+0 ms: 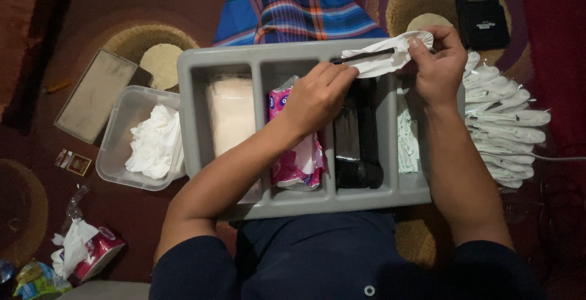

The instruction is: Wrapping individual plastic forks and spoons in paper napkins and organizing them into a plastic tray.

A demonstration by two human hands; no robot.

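Left hand [317,95] over grey divided tray [244,56], grip pinched shut on black plastic utensil [365,56] lying across white napkin [381,62]. Right hand [438,65] grip closed on napkin's far end. Black cutlery stack [357,147] in compartment below. Wrapped white bundles [503,126] piled right of tray.

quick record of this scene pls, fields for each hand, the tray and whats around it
left hand: left hand over the tray, fingertips on a thin black utensil
right hand: right hand pinches the white napkin that the utensil lies on
tray: grey divider tray on the lap, four compartments
compartments: white stack, pink packet, black cutlery, small white sachets
left of tray: clear tub holding crumpled white tissue
right of tray: pile of wrapped white bundles
floor: patterned carpet
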